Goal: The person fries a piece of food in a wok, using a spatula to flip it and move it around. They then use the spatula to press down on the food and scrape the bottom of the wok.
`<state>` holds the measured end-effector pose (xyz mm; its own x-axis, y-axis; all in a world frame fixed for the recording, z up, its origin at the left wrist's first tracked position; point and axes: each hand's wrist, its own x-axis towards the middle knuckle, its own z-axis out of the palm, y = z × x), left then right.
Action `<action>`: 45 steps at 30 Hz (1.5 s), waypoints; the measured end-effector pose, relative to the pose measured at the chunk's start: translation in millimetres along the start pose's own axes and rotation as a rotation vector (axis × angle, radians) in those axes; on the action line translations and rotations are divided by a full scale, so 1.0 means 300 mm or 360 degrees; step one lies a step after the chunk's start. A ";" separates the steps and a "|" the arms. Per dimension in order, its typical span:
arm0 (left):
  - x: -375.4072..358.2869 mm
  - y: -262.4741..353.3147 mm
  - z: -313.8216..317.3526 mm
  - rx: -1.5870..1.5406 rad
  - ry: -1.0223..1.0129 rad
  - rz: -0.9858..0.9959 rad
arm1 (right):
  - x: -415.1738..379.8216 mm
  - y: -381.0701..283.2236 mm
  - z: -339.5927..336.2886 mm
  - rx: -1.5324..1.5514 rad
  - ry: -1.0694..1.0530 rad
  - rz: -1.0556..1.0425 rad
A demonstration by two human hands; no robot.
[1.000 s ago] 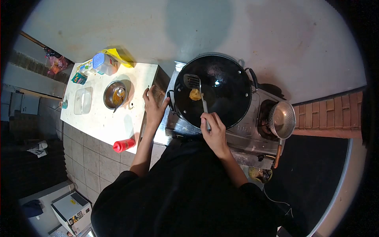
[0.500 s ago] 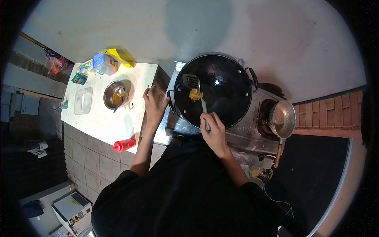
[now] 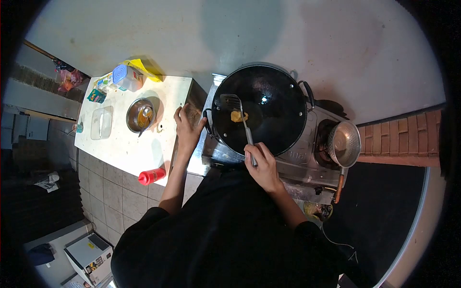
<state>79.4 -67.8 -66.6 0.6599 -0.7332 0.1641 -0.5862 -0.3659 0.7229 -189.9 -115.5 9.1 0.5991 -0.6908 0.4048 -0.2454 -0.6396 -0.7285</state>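
Observation:
My right hand (image 3: 262, 168) is wrapped round the handle of a slotted metal spatula (image 3: 247, 130). The spatula's blade is inside a large black wok (image 3: 281, 122) on the stove. Just below the blade lies a small golden-yellow piece of food (image 3: 236, 116), low in the wok's left part, with the spatula's shaft crossing it. My left hand (image 3: 188, 132) rests at the right edge of the white table, fingers apart and holding nothing. Its thumb reaches close to the wok's left handle (image 3: 207, 123).
On the white table (image 3: 127, 156) stand a steel bowl (image 3: 137, 109) with yellowish liquid and a spoon, a clear plastic container (image 3: 102, 123), a blue-lidded jar (image 3: 128, 78) and a red bottle (image 3: 151, 176). A hammered saucepan (image 3: 346, 144) sits on the stove's right burner.
My right hand has shifted slightly right and towards me, drawing the spatula blade a little lower in the wok. The food lies slightly differently under the shaft. My left hand stays put.

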 end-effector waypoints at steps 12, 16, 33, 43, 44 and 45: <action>0.000 -0.001 -0.004 0.0022 0.0009 0.0012 | -0.055 -0.009 -0.037 0.0054 -0.0010 0.0038; 0.001 -0.002 -0.003 0.0005 0.0003 -0.0001 | -0.063 0.003 -0.047 0.0086 0.0022 0.0065; -0.003 -0.009 -0.001 0.0006 0.0005 0.0004 | -0.008 -0.032 -0.190 0.0156 0.0133 0.0555; -0.003 -0.008 0.001 -0.0038 -0.0001 -0.0021 | 0.225 -0.022 -0.366 0.0021 0.0243 0.0779; -0.005 -0.011 0.003 -0.0056 -0.0004 -0.0026 | 0.230 -0.018 -0.363 -0.0058 0.0209 0.0754; -0.007 -0.014 0.006 -0.0059 0.0001 -0.0034 | 0.234 -0.016 -0.360 -0.0138 0.0176 0.0730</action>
<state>79.7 -65.7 -71.1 0.6724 -0.7250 0.1491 -0.5545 -0.3599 0.7504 -229.0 -197.4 100.5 0.3308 -0.9370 0.1122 -0.5308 -0.2831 -0.7988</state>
